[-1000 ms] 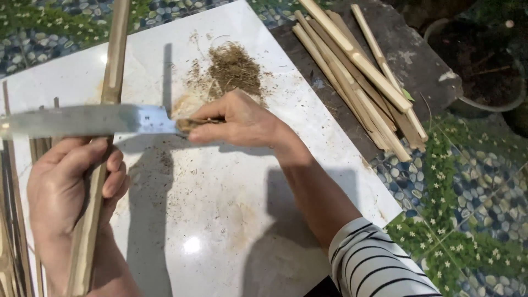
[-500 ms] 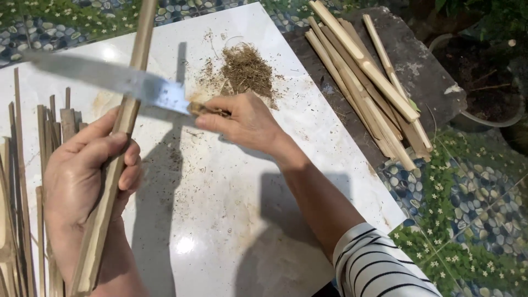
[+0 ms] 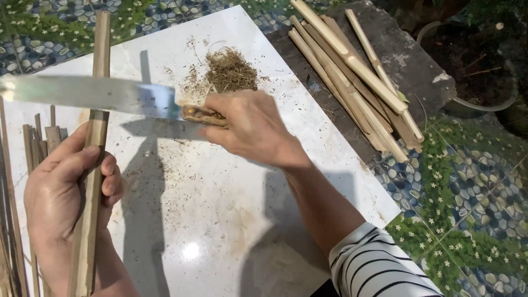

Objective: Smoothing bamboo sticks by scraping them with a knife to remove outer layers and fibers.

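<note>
My left hand (image 3: 69, 190) grips a long split bamboo strip (image 3: 94, 148) that runs from the bottom left up toward the far edge of a white marble slab (image 3: 220, 220). My right hand (image 3: 250, 129) is closed on the wooden handle of a big knife (image 3: 99, 94). Its wide steel blade lies level and points left, crossing over the strip just above my left thumb. I cannot tell whether the edge touches the bamboo.
A heap of brown bamboo shavings (image 3: 228, 69) lies on the slab beyond my right hand. Several split bamboo lengths (image 3: 352, 71) rest on a dark board at upper right. Thin cut slivers (image 3: 33, 143) lie along the left edge. Pebble-patterned floor surrounds everything.
The blade was level, then tilted with its tip raised, and is now level again across the strip. The strip has turned from leaning right to nearly straight up in the view.
</note>
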